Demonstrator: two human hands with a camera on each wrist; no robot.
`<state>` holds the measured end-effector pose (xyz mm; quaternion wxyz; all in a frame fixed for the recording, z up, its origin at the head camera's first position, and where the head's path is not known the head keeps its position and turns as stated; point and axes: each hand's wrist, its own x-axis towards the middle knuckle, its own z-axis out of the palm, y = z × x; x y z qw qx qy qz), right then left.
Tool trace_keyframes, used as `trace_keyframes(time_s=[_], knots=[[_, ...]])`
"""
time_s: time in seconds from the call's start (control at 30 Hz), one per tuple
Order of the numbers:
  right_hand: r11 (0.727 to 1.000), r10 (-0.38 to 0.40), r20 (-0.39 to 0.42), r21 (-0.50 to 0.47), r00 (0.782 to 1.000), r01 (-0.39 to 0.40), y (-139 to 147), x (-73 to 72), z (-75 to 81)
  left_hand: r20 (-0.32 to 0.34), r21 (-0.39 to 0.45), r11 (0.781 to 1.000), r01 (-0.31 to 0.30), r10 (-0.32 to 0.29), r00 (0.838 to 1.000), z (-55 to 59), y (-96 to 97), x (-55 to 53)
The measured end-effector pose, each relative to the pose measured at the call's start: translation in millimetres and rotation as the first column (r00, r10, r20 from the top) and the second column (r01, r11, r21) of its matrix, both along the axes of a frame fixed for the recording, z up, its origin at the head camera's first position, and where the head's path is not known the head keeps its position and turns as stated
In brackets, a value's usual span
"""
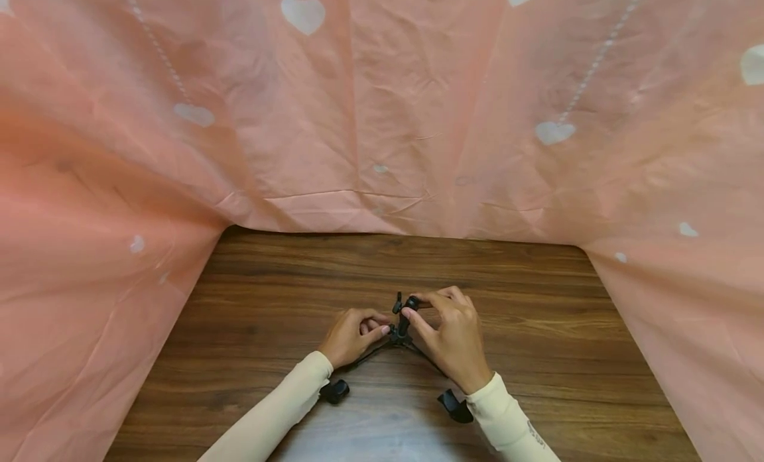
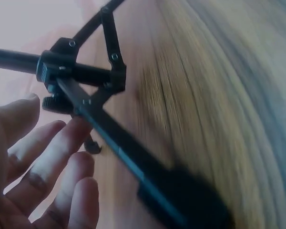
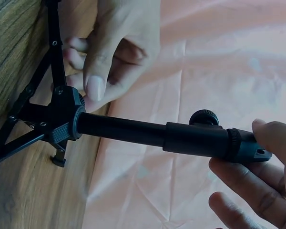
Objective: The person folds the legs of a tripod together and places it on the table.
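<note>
A small black tripod [image 1: 398,338] stands on the wooden table with its legs spread. My right hand [image 1: 456,329] pinches the top end of its centre column [image 3: 128,130] between thumb and fingers. A round ridged knob [image 3: 204,117] sticks out from the upper column, close to that grip. At the hub [image 3: 62,114], where the legs meet, my left hand [image 1: 352,336] has thumb and fingertips at a small ridged knob [image 2: 57,104]. The hold looks like a light pinch. Its other fingers are loosely bent below a leg [image 2: 117,138].
Two thick black feet [image 1: 456,407] lie toward the near side of the wooden table [image 1: 286,270], by the sleeves. Pink cloth [image 1: 388,117] with white hearts hangs behind the table and along both sides.
</note>
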<state>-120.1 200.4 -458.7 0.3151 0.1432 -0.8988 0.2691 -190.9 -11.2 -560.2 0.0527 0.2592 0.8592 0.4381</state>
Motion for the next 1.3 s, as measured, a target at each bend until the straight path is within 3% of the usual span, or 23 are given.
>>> trace_keyframes(time_s=[0.17,0.43,0.57,0.87,1.3], knots=[[1.000,-0.007,-0.005,0.000,1.000,0.007,2,1.0,0.1,0.089,0.096,0.995,-0.001,-0.008,0.996,-2.7,8.2,-0.9],[1.000,0.002,-0.008,0.003,1.000,-0.002,2,2.3,1.7,0.159,0.175,0.984,0.015,-0.043,0.986,-3.7,13.2,-1.5],[1.000,0.004,-0.007,0.003,1.000,-0.004,1,2.0,2.6,0.163,0.164,0.986,0.017,-0.045,0.986,-2.4,14.5,-1.5],[1.000,-0.002,-0.003,0.008,1.000,0.002,-2,0.6,4.8,0.137,0.134,0.990,-0.034,0.016,0.990,-2.4,14.3,0.3],[0.999,-0.021,0.013,0.041,1.000,0.021,-3,2.3,6.4,0.188,0.240,0.969,-0.052,0.006,0.982,-7.8,14.8,4.7]])
